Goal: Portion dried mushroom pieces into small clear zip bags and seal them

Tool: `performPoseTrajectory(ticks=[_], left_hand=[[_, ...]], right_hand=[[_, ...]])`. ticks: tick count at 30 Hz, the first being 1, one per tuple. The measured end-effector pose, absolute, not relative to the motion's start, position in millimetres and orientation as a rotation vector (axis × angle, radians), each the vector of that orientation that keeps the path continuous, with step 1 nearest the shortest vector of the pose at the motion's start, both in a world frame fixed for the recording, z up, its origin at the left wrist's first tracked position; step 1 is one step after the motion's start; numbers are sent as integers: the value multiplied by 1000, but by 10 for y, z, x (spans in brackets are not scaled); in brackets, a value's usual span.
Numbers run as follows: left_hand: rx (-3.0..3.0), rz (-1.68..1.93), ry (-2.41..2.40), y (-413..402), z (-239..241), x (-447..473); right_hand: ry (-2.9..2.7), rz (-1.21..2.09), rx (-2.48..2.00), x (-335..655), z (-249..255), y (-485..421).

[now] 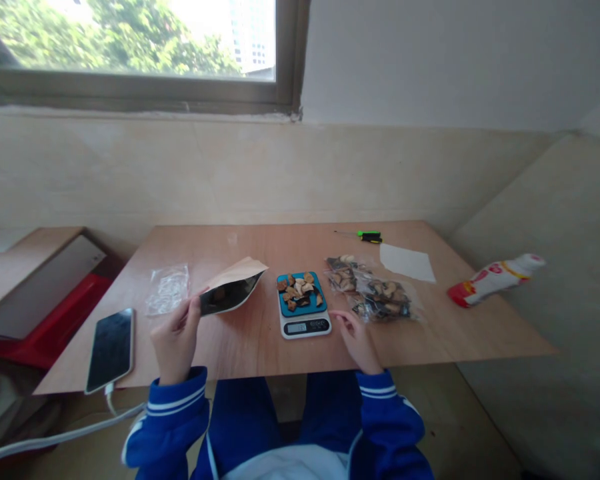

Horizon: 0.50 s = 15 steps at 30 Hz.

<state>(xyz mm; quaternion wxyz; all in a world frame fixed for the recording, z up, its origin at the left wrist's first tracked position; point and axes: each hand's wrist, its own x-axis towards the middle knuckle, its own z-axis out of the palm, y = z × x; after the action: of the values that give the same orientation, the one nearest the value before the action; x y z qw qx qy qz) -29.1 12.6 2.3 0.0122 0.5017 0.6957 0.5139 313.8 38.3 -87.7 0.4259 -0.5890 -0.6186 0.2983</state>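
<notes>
My left hand (177, 337) pinches the near edge of a brown paper pouch (240, 272); the pouch's mouth gapes, showing a dark lining. To its right sits a small kitchen scale (306, 327) with a blue platform and a lit display, its digits too small to read surely. Dried mushroom pieces (300, 288) lie loose on the platform. Beside the scale's right edge, my right hand (356, 340) rests low over the table with its fingers apart and nothing visible in them. Behind that hand are clear bags of dried mushrooms (384, 297).
A clear plastic bag (167, 290) and a phone (111, 350) with a plugged cable lie at the left. Green and black screwdrivers (370, 236) and a white paper sheet (407, 262) lie toward the back right. A red-and-white bottle (495, 280) stands near the right edge.
</notes>
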Motion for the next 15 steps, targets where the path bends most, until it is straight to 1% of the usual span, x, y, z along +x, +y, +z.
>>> performPoseTrajectory(ticks=[5, 15], left_hand=[[1612, 1565, 2159, 138, 3, -257], [1602, 1574, 2149, 122, 2, -239]], right_hand=[[-1523, 778, -1523, 3194, -932, 184], [-1573, 764, -1548, 3229, -933, 208]])
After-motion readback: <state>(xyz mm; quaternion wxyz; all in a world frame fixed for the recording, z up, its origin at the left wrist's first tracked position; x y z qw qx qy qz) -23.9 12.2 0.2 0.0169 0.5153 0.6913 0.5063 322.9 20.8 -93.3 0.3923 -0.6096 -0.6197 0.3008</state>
